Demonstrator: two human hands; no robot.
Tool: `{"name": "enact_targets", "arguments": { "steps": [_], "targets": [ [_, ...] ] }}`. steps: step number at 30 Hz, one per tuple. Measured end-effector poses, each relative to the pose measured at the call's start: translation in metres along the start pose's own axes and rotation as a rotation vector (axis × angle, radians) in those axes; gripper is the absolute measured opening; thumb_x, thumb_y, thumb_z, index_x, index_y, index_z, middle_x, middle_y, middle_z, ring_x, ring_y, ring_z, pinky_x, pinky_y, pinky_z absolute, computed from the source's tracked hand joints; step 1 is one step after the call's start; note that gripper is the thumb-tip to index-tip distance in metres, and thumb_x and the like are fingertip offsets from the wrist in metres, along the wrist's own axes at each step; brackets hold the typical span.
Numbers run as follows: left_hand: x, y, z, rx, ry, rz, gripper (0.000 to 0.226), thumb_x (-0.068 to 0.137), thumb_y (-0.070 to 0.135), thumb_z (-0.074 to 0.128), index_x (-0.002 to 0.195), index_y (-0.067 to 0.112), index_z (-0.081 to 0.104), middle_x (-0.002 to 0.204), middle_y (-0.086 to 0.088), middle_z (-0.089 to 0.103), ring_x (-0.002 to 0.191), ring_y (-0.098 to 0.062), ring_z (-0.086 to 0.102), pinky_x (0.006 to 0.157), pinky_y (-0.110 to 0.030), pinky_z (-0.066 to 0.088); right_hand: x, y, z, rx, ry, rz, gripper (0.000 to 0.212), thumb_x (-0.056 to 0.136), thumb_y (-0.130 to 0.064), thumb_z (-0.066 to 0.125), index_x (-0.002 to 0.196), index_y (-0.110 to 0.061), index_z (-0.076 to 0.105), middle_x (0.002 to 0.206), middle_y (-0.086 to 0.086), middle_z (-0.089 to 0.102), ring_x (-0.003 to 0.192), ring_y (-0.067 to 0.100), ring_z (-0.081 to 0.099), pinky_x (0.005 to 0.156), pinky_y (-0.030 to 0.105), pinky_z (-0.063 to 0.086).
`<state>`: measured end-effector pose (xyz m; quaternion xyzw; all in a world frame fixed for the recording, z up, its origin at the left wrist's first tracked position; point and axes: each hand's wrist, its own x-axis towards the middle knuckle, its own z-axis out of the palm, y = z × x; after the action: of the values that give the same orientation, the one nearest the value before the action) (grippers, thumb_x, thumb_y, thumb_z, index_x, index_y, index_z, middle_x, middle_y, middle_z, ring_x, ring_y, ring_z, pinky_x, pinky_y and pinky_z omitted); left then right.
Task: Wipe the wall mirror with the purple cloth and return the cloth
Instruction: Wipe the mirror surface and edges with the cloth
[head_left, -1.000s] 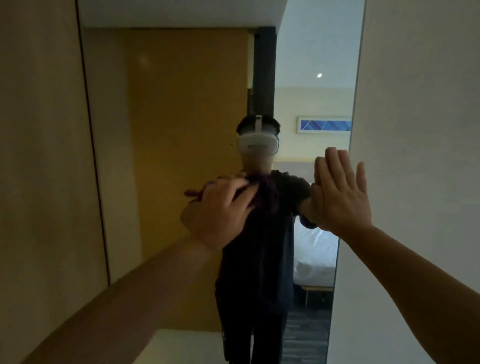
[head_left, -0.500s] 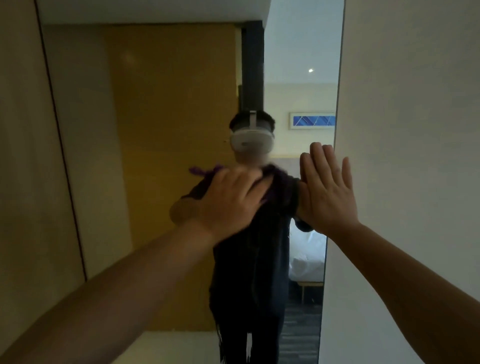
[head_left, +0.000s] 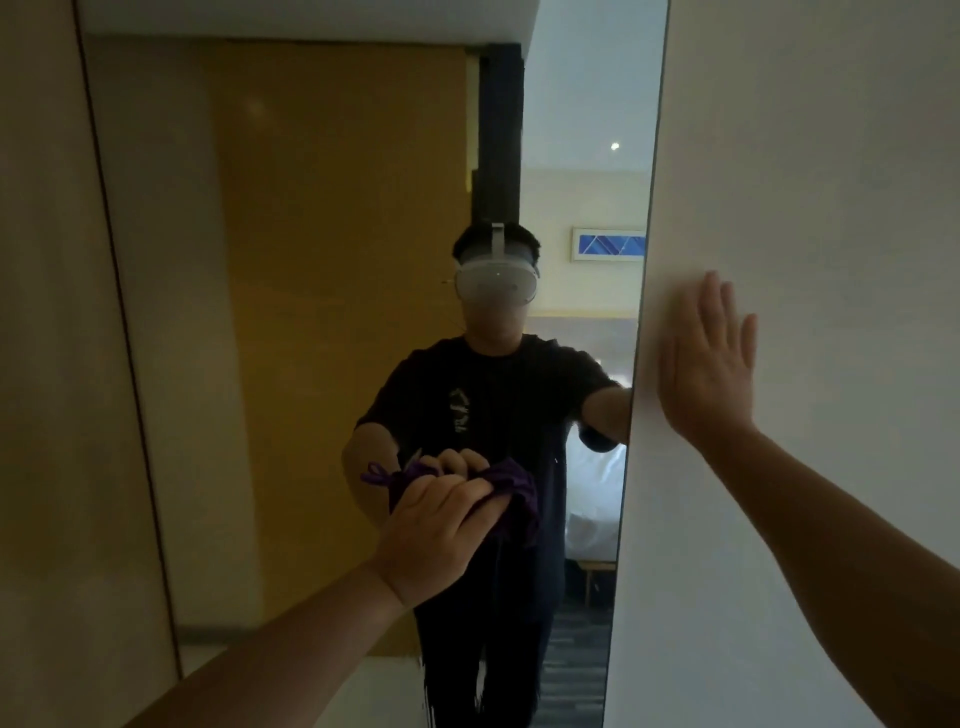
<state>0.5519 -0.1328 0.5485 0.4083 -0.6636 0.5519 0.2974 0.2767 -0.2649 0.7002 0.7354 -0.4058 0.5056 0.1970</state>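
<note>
Left grip: the left hand (head_left: 441, 525) has its fingers curled round the bunched purple cloth (head_left: 506, 491), pressing it on the glass.
Right grip: the right hand (head_left: 709, 364) lies flat, fingers straight, on the pale wall panel (head_left: 805, 208), holding nothing.
Mirror: the tall frameless wall mirror (head_left: 322, 260) runs top to bottom, its long axis upright.
Key relation: the cloth sits low and right of centre; unwiped-looking glass lies mostly up and left of the left hand, which is the nearer one.
</note>
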Motion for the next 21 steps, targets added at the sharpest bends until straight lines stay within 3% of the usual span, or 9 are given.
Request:
{"name": "enact_targets", "arguments": {
  "steps": [3,5,8,12,16,21],
  "targets": [
    [0.016,-0.004,-0.004,-0.006,-0.015,0.009,0.047,0.085,0.021,0.082,0.128,0.021,0.063,0.119,0.0,0.057,0.099,-0.022,0.06,0.083,-0.039,0.048,0.001,0.018,0.01,-0.113,-0.047,-0.007,0.062,0.105,-0.041,0.013,0.157,-0.014,-0.005,0.166,0.008,-0.006,0.148,0.018,-0.02,0.123,0.052,0.0],
    [0.049,-0.016,-0.008,0.009,0.057,-0.029,0.04,0.088,0.02,0.078,0.126,0.017,0.065,0.117,-0.003,0.057,0.1,-0.024,0.058,0.083,-0.04,0.046,0.001,0.019,0.013,-0.124,-0.057,0.0,0.062,0.105,-0.042,0.012,0.157,-0.014,-0.006,0.166,0.008,-0.007,0.147,0.017,-0.022,0.123,0.049,-0.003],
    [0.132,-0.045,-0.015,-0.036,0.192,-0.114,0.035,0.095,0.021,0.062,0.128,0.009,0.062,0.116,-0.013,0.058,0.102,-0.029,0.054,0.088,-0.043,0.042,0.001,0.021,0.013,-0.13,-0.044,-0.02,0.061,0.106,-0.04,0.016,0.156,-0.016,-0.01,0.166,0.006,-0.007,0.147,0.016,-0.02,0.123,0.047,-0.005],
    [0.255,-0.079,-0.017,0.003,0.326,-0.158,0.038,0.092,0.02,0.065,0.128,0.009,0.063,0.117,-0.015,0.062,0.1,-0.031,0.058,0.088,-0.041,0.046,0.001,0.023,0.015,-0.128,-0.043,-0.027,0.06,0.106,-0.04,0.018,0.151,-0.02,-0.017,0.161,-0.001,-0.017,0.147,0.016,-0.021,0.123,0.048,-0.003],
    [0.317,-0.086,-0.011,0.142,0.234,-0.066,0.039,0.093,0.029,0.06,0.13,0.014,0.062,0.118,-0.009,0.063,0.102,-0.029,0.06,0.085,-0.039,0.047,0.002,0.026,0.018,-0.15,-0.028,-0.043,0.059,0.105,-0.042,0.012,0.152,-0.022,-0.018,0.159,-0.003,-0.022,0.148,0.015,-0.025,0.123,0.045,-0.007],
    [0.292,-0.061,-0.001,0.127,0.198,-0.038,0.038,0.096,0.033,0.056,0.13,0.016,0.061,0.119,-0.007,0.061,0.105,-0.027,0.056,0.089,-0.037,0.041,0.001,0.027,0.025,-0.137,0.026,-0.041,0.058,0.105,-0.043,0.013,0.153,-0.02,-0.009,0.161,-0.002,-0.014,0.147,0.01,-0.024,0.121,0.037,-0.015]
  ]
}}
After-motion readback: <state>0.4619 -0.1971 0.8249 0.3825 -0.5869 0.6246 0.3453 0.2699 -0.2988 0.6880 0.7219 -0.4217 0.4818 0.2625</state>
